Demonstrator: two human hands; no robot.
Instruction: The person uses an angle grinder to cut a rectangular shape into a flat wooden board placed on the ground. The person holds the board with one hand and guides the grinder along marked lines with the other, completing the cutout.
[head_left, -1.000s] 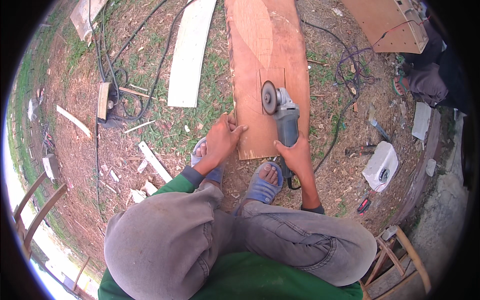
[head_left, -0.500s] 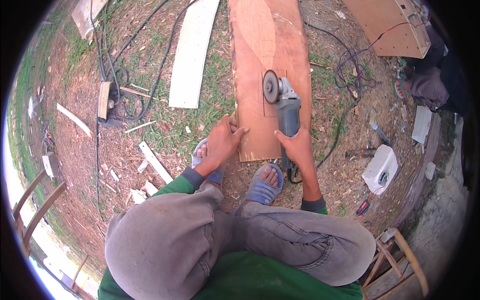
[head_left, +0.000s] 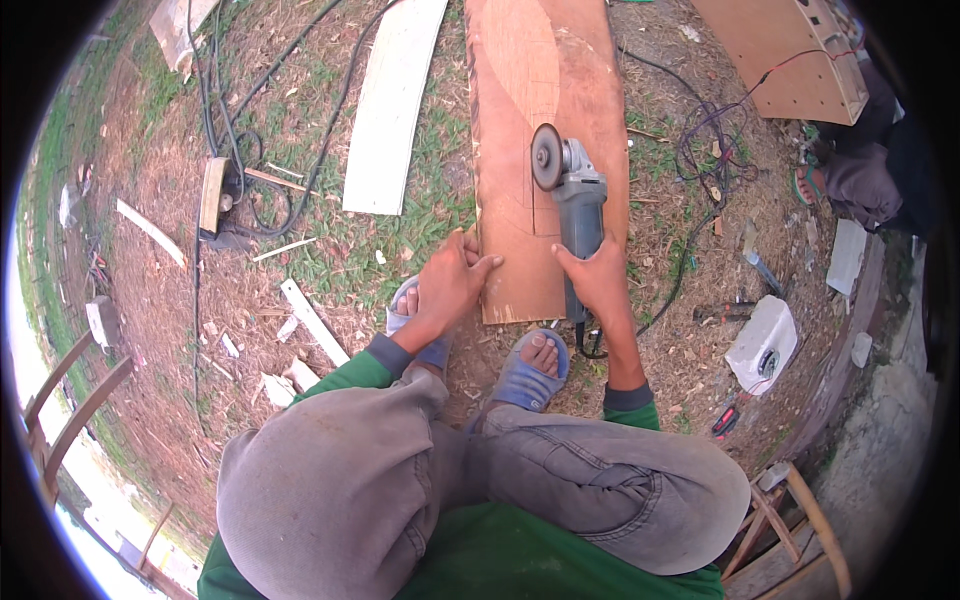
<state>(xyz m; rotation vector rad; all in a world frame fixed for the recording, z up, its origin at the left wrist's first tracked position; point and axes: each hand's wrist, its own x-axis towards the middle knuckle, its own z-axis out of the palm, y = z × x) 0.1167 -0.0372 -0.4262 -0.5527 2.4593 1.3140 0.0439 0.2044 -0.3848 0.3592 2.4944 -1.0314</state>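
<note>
A long reddish-brown wooden board (head_left: 520, 290) lies lengthwise in front of me, with thin rectangular lines and a dark straight groove on its near half. My right hand (head_left: 595, 272) is wrapped round the body of a grey angle grinder (head_left: 581, 210). The grinder's disc (head_left: 546, 156) stands on edge over the board, beside the groove; whether it touches the wood I cannot tell. My left hand (head_left: 455, 275) grips the board's near left edge, thumb on top and fingers at the side. My sandaled feet (head_left: 535, 368) are by the board's near end.
A pale plank (head_left: 390, 110) lies left of the board, with black cables (head_left: 310, 175) and wood offcuts around it. A plywood piece (head_left: 770, 55) and another person's leg (head_left: 855, 180) are at upper right. A white container (head_left: 760, 345) and tools (head_left: 725, 420) lie at right.
The grinder and my right hand have moved forward along the board, away from me. The dark groove below the disc shows more clearly now. My left hand has hardly moved.
</note>
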